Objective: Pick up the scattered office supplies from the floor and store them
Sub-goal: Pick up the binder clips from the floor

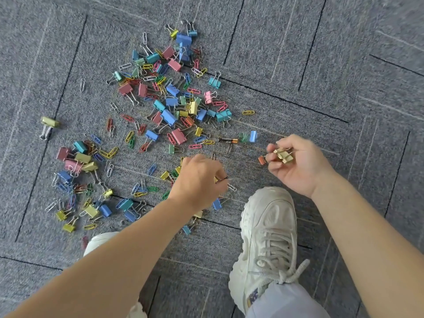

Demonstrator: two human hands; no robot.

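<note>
1. Head view: a gold binder clip point(284, 154) is gripped in the curled fingers of the upturned right hand point(298, 166).
2. The left hand point(199, 182) is curled knuckles-up just beside it; its grip cannot be told.
3. Scattered clips point(168, 117) are spread ahead and left of both hands. They are judged light and stiff, and best pinched by the body or wire handles.
</note>
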